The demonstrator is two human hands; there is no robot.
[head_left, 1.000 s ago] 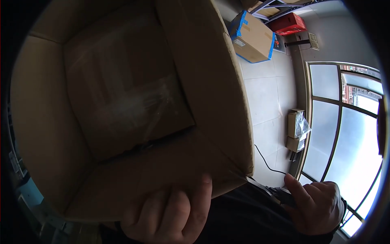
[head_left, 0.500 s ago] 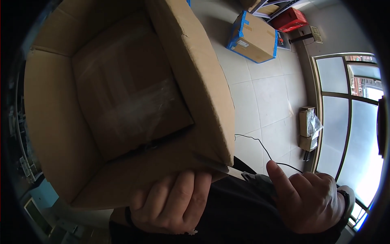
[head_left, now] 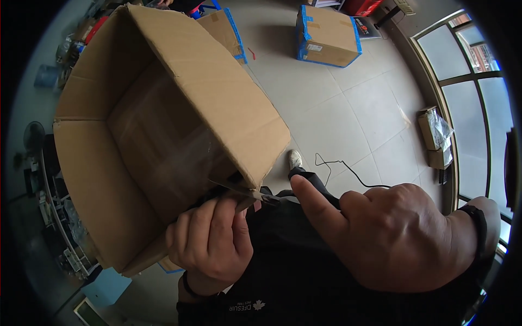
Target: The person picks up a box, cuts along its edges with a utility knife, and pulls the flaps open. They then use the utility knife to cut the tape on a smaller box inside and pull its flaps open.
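A large open cardboard box point(head_left: 217, 103) is tilted in front of me, its mouth toward me and clear tape on its inner bottom. My left hand point(head_left: 209, 239) is closed on the box's near wall, close to the lower right corner; its fingertips are hidden. My right hand point(head_left: 389, 233) is closed, index finger stretched forward, on what looks like a utility knife point(head_left: 269, 200). Most of the knife's handle is hidden behind the hand. Its thin blade crosses the box's corner edge, just beside my left fingers, with the tip over the box's inside.
A blue-taped carton point(head_left: 329, 41) stands on the tiled floor ahead, with another blue-taped carton point(head_left: 224, 31) partly behind the box. A black cable point(head_left: 353, 169) lies near my shoe point(head_left: 294, 158). Small boxes with plastic wrap point(head_left: 437, 133) sit under the window point(head_left: 478, 125). Cluttered shelving point(head_left: 60, 217) lines the left.
The box has turned and its right corner has come down and left. My right hand has moved left and nearer, and the blade now reaches across the corner edge. My left hand still grips the wall.
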